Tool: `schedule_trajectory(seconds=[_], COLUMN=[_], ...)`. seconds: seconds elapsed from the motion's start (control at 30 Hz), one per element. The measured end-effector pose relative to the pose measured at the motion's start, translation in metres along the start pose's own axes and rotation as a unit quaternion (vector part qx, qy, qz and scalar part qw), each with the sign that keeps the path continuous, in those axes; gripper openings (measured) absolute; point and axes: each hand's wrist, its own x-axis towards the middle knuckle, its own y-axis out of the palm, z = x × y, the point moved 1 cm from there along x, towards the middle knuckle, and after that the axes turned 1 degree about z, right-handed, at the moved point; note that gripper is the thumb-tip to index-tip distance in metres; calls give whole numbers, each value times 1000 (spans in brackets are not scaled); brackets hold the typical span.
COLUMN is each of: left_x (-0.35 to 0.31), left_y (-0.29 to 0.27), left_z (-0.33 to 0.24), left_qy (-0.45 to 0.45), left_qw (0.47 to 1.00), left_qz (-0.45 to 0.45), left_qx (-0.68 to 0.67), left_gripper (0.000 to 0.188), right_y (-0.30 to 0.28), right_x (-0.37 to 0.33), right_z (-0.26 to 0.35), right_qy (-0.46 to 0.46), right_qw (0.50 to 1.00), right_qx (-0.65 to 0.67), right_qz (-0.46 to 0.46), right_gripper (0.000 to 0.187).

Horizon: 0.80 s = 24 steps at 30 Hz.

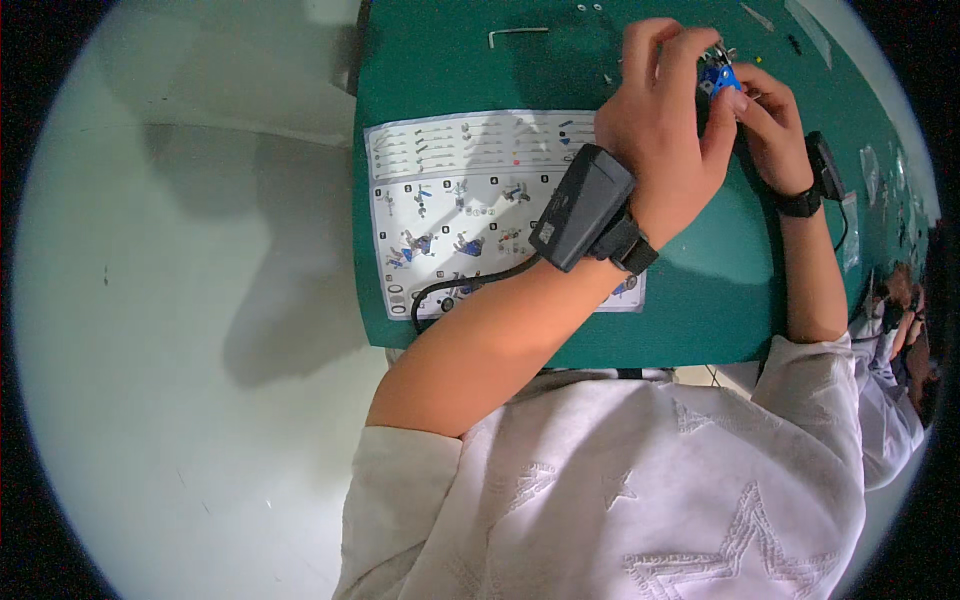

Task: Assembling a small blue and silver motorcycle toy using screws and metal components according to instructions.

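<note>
Over the far right part of the green table, both hands are drawn together around a small model assembly of blue plates and silver metal pieces. My left hand is closed on it from the left, the fingers bent over its top and the thumb beneath. From the right, my right hand pinches the blue piece with its thumb and bent fingers. The fingers cover much of the assembly, so its full shape is hidden. Black boxes are strapped to both wrists, and a cable runs from the left one.
A printed instruction sheet with assembly drawings lies under my left forearm on the green table. An L-shaped hex key rests beyond it. Small loose parts and clear plastic bags lie to the right. Another person is at the right edge.
</note>
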Motion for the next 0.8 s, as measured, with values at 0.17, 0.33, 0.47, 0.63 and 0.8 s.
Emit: schedule_trajectory(seconds=[0.17,0.33,0.47,0.63,0.8], left_x=[-8,-9,-12,-9,-13], left_y=[3,6,13,16,21], left_z=[-5,-3,3,10,11], left_qy=[59,107,3,-35,-16], left_qw=[994,985,996,996,997], left_qz=[85,127,69,65,76], left_qx=[37,46,48,39,26], left_gripper=[37,31,37,43,31], right_y=[-10,-12,-31,-34,-37], right_x=[3,5,3,3,4], right_z=[-6,-5,-7,-16,-19], right_qy=[6,30,33,-14,-26], right_qw=[997,989,991,997,991], right_qx=[81,139,98,30,34], right_qz=[-13,-35,81,66,125], right_gripper=[30,31,36,33,36])
